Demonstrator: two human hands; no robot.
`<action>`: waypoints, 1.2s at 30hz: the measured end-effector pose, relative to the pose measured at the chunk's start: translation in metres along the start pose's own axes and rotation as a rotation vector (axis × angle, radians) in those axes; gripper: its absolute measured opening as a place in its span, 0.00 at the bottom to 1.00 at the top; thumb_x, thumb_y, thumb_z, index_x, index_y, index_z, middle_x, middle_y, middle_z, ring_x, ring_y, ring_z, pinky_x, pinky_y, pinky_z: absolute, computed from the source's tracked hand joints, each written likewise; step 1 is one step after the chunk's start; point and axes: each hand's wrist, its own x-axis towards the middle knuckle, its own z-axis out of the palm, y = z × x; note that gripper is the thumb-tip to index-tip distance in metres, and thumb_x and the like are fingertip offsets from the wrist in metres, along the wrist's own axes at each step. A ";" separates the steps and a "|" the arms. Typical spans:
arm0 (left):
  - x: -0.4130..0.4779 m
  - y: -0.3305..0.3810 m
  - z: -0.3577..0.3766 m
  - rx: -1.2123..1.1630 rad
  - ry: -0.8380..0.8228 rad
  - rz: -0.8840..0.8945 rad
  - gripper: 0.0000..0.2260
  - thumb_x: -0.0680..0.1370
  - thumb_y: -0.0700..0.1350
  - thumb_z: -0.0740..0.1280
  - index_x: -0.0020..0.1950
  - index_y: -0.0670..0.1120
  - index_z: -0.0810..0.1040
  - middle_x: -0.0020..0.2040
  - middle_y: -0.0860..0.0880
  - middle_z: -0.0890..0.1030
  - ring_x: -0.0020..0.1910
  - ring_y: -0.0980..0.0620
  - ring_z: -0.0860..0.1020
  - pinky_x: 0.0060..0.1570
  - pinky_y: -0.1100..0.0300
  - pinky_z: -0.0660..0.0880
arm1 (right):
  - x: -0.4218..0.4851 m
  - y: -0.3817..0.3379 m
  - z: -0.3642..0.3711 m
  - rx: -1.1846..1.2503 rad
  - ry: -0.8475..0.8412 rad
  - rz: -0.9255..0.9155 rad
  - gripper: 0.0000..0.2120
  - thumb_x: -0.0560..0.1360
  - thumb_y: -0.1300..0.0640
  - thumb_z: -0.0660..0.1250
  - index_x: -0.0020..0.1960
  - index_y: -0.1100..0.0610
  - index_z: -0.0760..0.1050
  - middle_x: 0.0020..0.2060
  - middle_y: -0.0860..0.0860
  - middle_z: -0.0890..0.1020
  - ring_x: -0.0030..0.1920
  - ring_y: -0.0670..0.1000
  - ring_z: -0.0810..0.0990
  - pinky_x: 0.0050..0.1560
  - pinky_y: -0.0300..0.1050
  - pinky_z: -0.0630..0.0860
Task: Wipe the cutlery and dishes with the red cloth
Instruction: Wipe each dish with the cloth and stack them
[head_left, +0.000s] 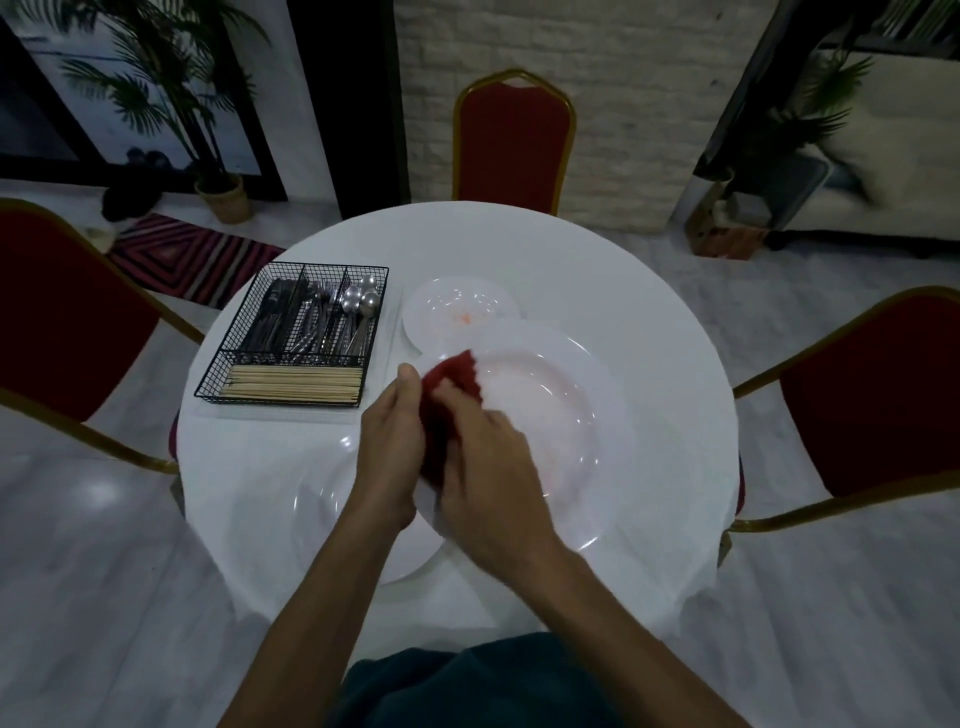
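Large plate (550, 415), mid-wipe: left hand (389, 441) gripping its left rim, right hand (488, 462) clutching red cloth (457, 374); far small plate (452, 301) still orange-smeared, cutlery (311, 322) seemingly pending.

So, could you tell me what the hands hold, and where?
The left hand and right hand both grip the bunched red cloth around its lower part; its top pokes out.

Wire caddy (291, 332) crowds the left; small plate (457, 312) behind — tablecloth (670, 374) open rightward.
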 end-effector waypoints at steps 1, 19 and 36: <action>0.002 0.005 -0.002 -0.014 0.036 0.012 0.21 0.84 0.59 0.58 0.49 0.47 0.84 0.46 0.45 0.87 0.52 0.45 0.85 0.57 0.48 0.80 | -0.007 -0.003 0.004 0.002 -0.026 -0.048 0.27 0.77 0.48 0.63 0.75 0.53 0.69 0.64 0.52 0.81 0.60 0.51 0.79 0.66 0.51 0.75; 0.029 0.007 -0.029 0.058 0.186 0.188 0.17 0.85 0.56 0.57 0.45 0.51 0.78 0.41 0.58 0.81 0.40 0.66 0.77 0.42 0.64 0.72 | -0.018 0.024 -0.004 -0.235 -0.314 0.010 0.24 0.79 0.54 0.71 0.72 0.46 0.68 0.64 0.49 0.75 0.61 0.49 0.74 0.62 0.42 0.76; 0.032 0.002 -0.026 -0.015 0.122 0.063 0.17 0.80 0.65 0.59 0.51 0.58 0.82 0.57 0.53 0.84 0.60 0.48 0.80 0.64 0.44 0.76 | -0.013 0.039 -0.010 -0.148 -0.215 -0.014 0.16 0.82 0.56 0.65 0.68 0.47 0.74 0.61 0.45 0.78 0.57 0.43 0.69 0.53 0.28 0.68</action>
